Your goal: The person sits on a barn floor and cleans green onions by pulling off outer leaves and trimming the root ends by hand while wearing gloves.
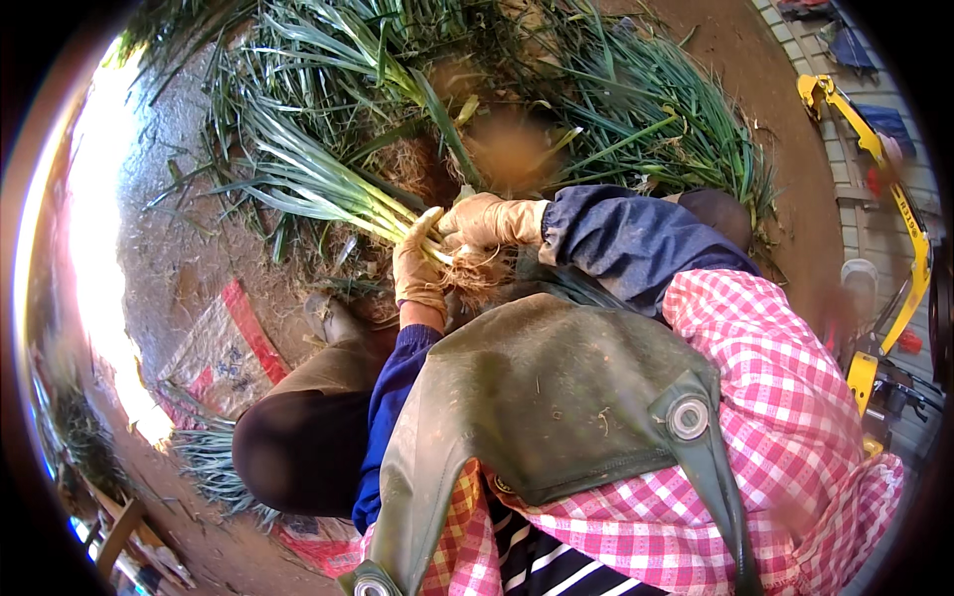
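A bunch of green onions [343,191] slants across the space in front of me, its leaves pointing to the far left. My left hand [419,263], in a tan glove, is wrapped round the pale stalks close to their base. At that same end my gloved right hand [489,221] has its fingers closed on the stalks, touching the left hand; its fingertips are partly hidden. Below both hands hang the brown, stringy roots [475,276]. Just beyond lies a heap of loose green onions [656,124], with soil and roots among the leaves.
My bent knees frame the work, and a dark green apron [586,397] covers my lap. A white and red sack [227,343] lies at the left, with more green onions [221,467] nearer me. On the right stands a machine with a yellow arm [906,219].
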Demonstrator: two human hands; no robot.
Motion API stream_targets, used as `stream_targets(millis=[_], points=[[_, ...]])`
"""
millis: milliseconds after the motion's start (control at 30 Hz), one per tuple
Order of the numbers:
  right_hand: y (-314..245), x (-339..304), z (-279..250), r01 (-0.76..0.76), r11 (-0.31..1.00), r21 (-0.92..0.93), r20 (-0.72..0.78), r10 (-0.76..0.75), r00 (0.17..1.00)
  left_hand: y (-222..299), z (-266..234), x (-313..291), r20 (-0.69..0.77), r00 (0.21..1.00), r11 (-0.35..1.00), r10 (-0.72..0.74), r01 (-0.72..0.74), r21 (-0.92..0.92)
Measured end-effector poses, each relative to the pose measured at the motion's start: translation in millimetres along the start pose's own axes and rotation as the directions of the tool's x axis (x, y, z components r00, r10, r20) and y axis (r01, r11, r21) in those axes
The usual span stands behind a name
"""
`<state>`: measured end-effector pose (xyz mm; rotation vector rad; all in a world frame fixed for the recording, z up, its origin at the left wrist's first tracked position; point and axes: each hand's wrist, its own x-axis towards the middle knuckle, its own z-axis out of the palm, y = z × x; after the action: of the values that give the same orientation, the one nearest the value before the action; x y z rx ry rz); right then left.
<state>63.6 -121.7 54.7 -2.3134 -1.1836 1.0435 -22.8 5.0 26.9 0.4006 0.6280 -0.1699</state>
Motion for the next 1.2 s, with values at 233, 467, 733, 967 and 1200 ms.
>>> stream_targets(millis=[233, 467, 733, 967, 1200], points=[[47, -55, 1, 0.285, 0.764, -0.579, 0.605, 0.169, 0.778, 15, 12, -5, 0.055, 0.991, 0.966, 0.126, -0.11, -0.235], [24, -32, -88, -0.284, 0.934, -0.217, 0.113, 0.313, 0.943, 23, 22, -22, 0.272, 0.95, 0.96, 0.151, -0.074, -0.272], [-42, 100, -66, -0.122, 0.509, 0.852, -0.02, 0.265, 0.964, 15, -19, 2, 0.276, 0.956, 0.995, 0.097, -0.089, -0.043], [-6, 90, -49, 0.031, 0.46, 0.888, -0.174, 0.272, 0.946, 12, 1, -7, 0.261, 0.963, 0.991, 0.07, -0.038, -0.125], [-20, 12, -64, 0.212, 0.111, 0.971, -0.216, 0.027, 0.976, 19, 16, -9, 0.084, 0.975, 0.969, 0.208, -0.194, -0.154]])
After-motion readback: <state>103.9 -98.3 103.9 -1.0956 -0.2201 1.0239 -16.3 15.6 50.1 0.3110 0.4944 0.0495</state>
